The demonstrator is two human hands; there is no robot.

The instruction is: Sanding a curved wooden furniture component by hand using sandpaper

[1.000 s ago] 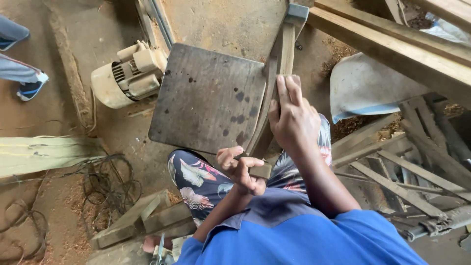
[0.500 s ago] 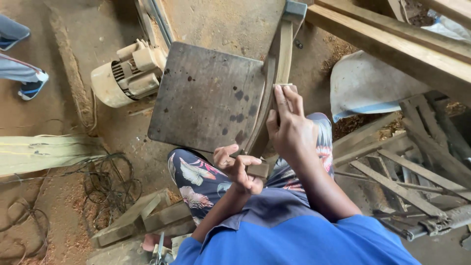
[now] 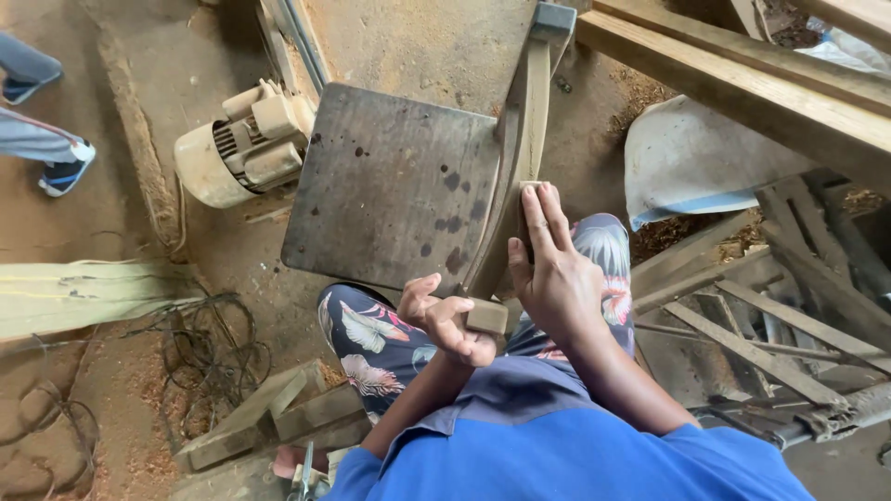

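Curved wooden piece (image 3: 520, 139) runs along the dark stool seat's (image 3: 390, 186) right edge; its lower end is hidden under the left hand (image 3: 445, 320) gripping it. Right hand (image 3: 555, 264) presses flat, fingers together, over a small pad, mostly covered. Sawdust-strewn workshop floor (image 3: 121, 371) lies below the seat.

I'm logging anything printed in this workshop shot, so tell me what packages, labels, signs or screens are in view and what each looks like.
No label, sign or screen shows.
Nearest to a package: a pale grey-white sack with a blue edge, slumped on the floor at upper right, beside the timber.
The electric motor, cream, at upper left: no plate can be made out.
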